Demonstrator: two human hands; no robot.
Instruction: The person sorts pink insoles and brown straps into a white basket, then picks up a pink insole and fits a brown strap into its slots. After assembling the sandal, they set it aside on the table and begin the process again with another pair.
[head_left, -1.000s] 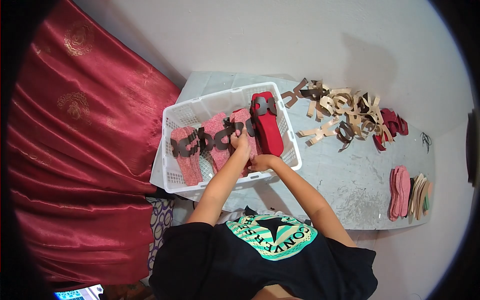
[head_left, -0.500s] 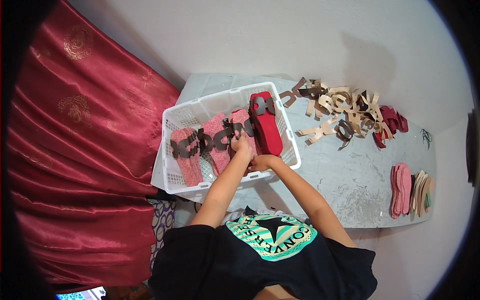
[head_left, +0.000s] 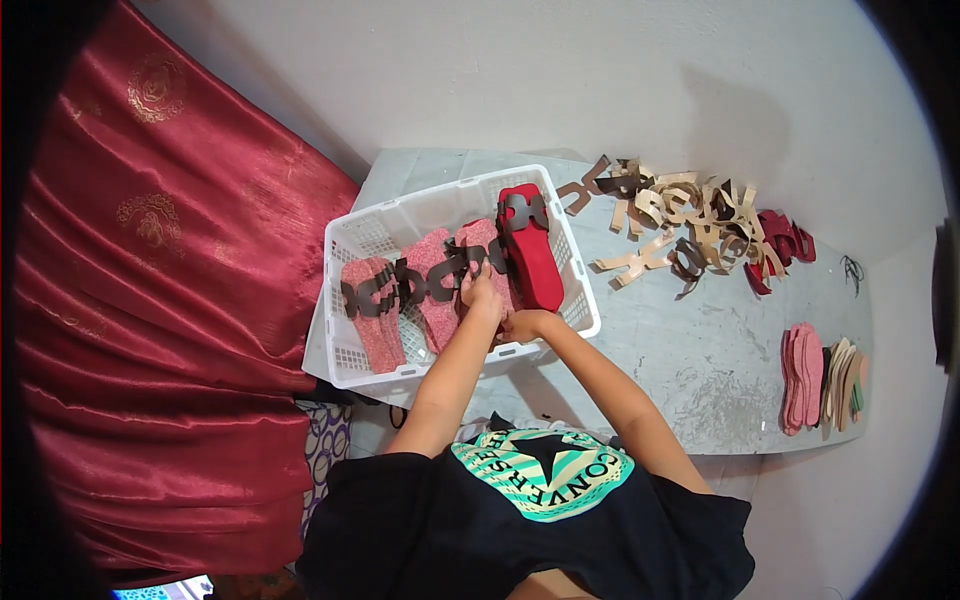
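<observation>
Inside a white plastic basket [head_left: 362, 378] stand pink speckled sandals with dark brown straps, grouped in stacks: one stack [head_left: 378, 335] at the left, another [head_left: 432, 250] in the middle. My left hand [head_left: 482, 292] is closed at the strap of a third pink sandal stack [head_left: 480, 235]. At the near end of that same stack, beside the basket's front rim, my right hand [head_left: 522, 326] has its fingers curled round the heel; its fingertips are partly hidden. Red sandals [head_left: 540, 265] with a dark strap lie along the basket's right side.
A grey table [head_left: 660, 350] carries the basket. A pile of beige and brown cut straps [head_left: 700, 215] lies at the back right, with dark red pieces [head_left: 785, 238] alongside. Pink soles [head_left: 802, 375] and beige soles [head_left: 840, 385] stand at the right edge. A red curtain [head_left: 180, 330] hangs at left.
Almost nothing differs. Both hands stay at the same pink sandal stack, with only a very slight shift of the sandals in the basket.
</observation>
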